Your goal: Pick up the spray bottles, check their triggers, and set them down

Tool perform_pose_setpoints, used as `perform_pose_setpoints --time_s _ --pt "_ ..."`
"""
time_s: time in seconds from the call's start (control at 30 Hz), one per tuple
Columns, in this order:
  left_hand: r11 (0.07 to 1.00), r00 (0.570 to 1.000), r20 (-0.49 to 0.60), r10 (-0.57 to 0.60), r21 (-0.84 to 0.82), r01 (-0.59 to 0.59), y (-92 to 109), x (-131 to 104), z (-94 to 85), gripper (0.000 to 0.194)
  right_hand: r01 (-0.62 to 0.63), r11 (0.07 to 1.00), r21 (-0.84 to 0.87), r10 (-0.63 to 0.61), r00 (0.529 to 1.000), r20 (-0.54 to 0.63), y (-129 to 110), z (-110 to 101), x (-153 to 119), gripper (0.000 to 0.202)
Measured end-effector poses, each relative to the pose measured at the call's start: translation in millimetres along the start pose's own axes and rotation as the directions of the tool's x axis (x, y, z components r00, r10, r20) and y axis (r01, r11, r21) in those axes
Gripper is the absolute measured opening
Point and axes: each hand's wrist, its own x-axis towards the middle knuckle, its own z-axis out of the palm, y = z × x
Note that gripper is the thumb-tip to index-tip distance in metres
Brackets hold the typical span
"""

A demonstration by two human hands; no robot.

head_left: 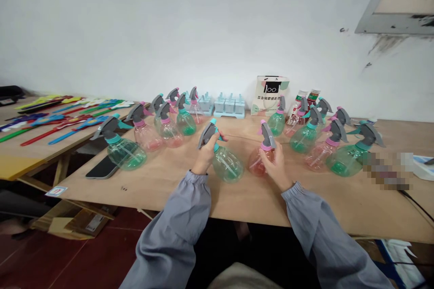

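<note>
My left hand (205, 155) is closed around the neck of a clear green spray bottle (228, 165) with a grey and teal trigger head, which leans to the left over the table. In my right hand (276, 166) is a clear pink spray bottle (257, 161) with a grey and pink head, the fingers wrapped round its upper body and neck. The two held bottles are side by side, a small gap apart. Whether their bases touch the table I cannot tell. Nearest on the left stands another green spray bottle (127, 153); on the right, a pink spray bottle (318, 156).
Several more green and pink spray bottles stand in groups at left and right. A phone (101, 167) lies near the left edge. Pale blue ice-pop moulds (229, 107) and a printed box (269, 95) stand against the wall. Colourful flat strips cover the neighbouring table (34, 156).
</note>
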Motion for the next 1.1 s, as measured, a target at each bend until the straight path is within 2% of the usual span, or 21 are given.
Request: perform_pose_setpoints --time_s 0.13,0.3,0.43,0.5,0.57,0.63,0.73,0.87,0.97,1.1 --pt "0.996 0.995 0.09 0.045 0.078 -0.052 2 -1 0.4 0.026 -0.005 1.0 0.014 0.005 1.0 0.003 0 0 0 0.035" --pt "0.989 0.995 0.009 0.097 0.115 -0.098 4 -8 4.4 0.039 0.0 1.0 0.023 0.0 1.0 -0.008 2 0 0 0.034" --pt "0.962 0.989 0.107 0.103 0.241 -0.126 16 -12 3.7 0.039 0.006 1.0 0.016 -0.006 1.0 -0.008 3 0 0 0.029" --pt "0.954 0.989 0.102 0.105 0.272 -0.129 25 -10 -3.9 0.039 0.0 1.0 0.012 0.0 1.0 0.001 2 0 0 0.028" --pt "0.932 0.996 0.018 0.087 0.351 -0.088 34 -4 -20.3 0.04 -0.007 1.0 0.009 0.007 1.0 0.004 2 -1 1 0.029" --pt "0.889 0.989 -0.126 0.084 0.457 -0.017 42 3 -46.0 0.045 -0.011 1.0 0.008 0.011 1.0 0.002 1 -1 1 0.03" --pt "0.856 0.923 -0.329 0.199 0.517 0.0 49 15 -94.7 0.041 -0.01 1.0 0.009 0.01 1.0 0.004 0 -1 1 0.029" --pt "0.801 0.83 -0.442 0.339 0.599 -0.008 50 29 -151.7 0.037 -0.007 1.0 0.015 0.007 1.0 -0.005 0 -1 1 0.027" --pt "0.76 0.802 -0.464 0.376 0.649 0.019 49 37 -175.0 0.039 -0.003 1.0 0.014 0.004 1.0 -0.015 1 0 2 0.029" --pt "0.735 0.785 -0.475 0.398 0.677 0.037 42 46 -186.4 0.039 -0.005 1.0 0.005 0.005 1.0 -0.016 3 0 2 0.028"
